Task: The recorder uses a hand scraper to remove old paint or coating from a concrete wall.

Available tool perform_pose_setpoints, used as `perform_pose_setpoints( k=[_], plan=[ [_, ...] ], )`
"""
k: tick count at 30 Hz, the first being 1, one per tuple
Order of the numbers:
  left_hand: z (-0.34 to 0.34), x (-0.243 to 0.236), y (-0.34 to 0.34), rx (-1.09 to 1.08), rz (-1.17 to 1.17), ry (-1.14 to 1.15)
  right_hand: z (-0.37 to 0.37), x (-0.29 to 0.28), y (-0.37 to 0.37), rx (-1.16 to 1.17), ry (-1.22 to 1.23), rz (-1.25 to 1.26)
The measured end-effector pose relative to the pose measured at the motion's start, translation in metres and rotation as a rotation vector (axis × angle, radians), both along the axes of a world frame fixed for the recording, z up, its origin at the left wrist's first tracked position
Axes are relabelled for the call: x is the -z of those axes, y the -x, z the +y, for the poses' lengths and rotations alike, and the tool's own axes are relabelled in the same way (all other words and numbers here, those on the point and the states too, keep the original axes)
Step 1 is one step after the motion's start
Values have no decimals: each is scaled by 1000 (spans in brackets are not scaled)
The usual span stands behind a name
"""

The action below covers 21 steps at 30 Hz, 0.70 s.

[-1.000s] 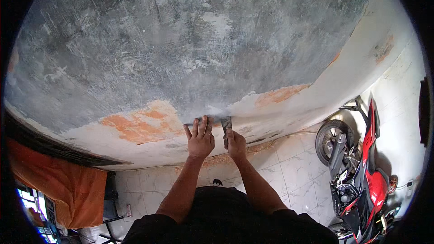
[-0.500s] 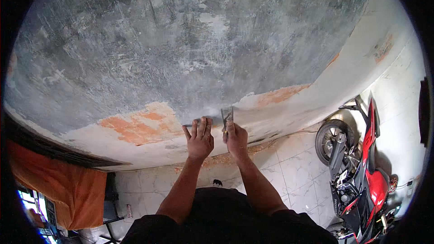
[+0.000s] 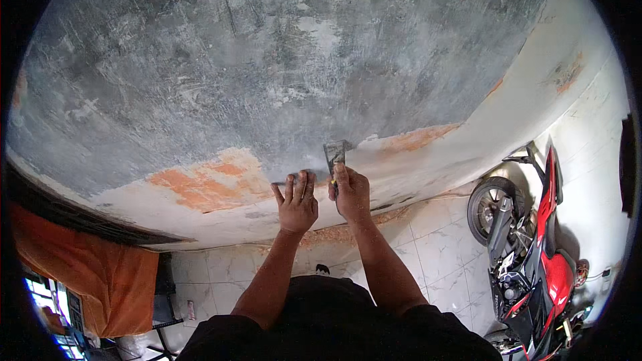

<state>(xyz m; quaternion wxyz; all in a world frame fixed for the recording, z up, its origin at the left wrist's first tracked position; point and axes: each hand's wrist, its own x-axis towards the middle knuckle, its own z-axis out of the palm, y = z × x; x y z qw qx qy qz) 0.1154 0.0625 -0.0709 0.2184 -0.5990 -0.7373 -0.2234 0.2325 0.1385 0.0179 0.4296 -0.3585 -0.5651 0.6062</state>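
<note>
In front of me rises a wall [image 3: 267, 60] with a grey scraped surface, bordered below by white paint and bare orange patches. My right hand [image 3: 350, 192] grips a scraper [image 3: 335, 153], its flat blade up against the wall at the lower border of the grey area. To its left, my left hand [image 3: 296, 204] rests against the wall with fingers stretched and slightly spread, holding nothing. An orange patch [image 3: 210, 179] lies just left of that hand, and a smaller orange strip [image 3: 421, 138] lies right of the scraper.
A red and black motorcycle [image 3: 555, 271] stands at the right on the white tiled floor [image 3: 441, 254]. Crumbs of debris [image 3: 328, 235] line the foot of the wall. An orange cloth [image 3: 100, 287] hangs at the lower left, beside a dark stand.
My right hand has pushed the scraper slightly upward along the wall, and the blade has tilted a little. The left hand stays almost where it was.
</note>
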Motion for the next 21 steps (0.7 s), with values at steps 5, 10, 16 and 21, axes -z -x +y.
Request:
perform_pose_setpoints(
  k=[5,10,16,21],
  plan=[
    [2,-2,-5,-13,-19,-60,-14,58,-17,-2,118,-105],
    [0,-1,0,-16,-7,-31,-12,13,-8,21,88,-181],
    [3,1,-2,-26,-2,-34,-12,46,-12,21,103,-130],
    [3,4,0,-5,-14,-67,-17,41,-11,32,8,-230]
  ],
)
